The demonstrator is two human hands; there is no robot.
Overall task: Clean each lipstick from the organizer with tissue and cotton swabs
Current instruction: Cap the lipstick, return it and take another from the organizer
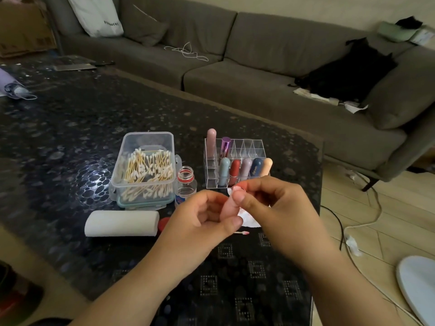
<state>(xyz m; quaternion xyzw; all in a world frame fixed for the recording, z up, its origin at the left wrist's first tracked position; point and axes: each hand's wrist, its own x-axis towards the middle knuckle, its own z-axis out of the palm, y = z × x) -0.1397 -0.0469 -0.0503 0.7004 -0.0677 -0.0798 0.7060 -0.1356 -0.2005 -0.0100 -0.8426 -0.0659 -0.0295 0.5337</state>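
My left hand [207, 220] grips the body of a pale pink lipstick [229, 207], held upright above the table. My right hand [266, 198] pinches the lipstick's top end [239, 190] between thumb and fingers. Behind my hands stands the clear acrylic organizer [256, 147], holding several capped lipsticks in its front row, plus a tall pink tube [211, 142] and a purple tube [225, 145] at the back left. A used cotton swab [242, 232] with a pink tip lies on the table under my hands, next to a crumpled white tissue [247, 220].
A clear box of cotton swabs [143, 170] stands left of the organizer, with a small open bottle [186, 182] beside it. A white tissue roll [122, 223] and a red cap [163, 223] lie near the front. A grey sofa runs behind the dark table [70, 137]; cables trail on the floor at right.
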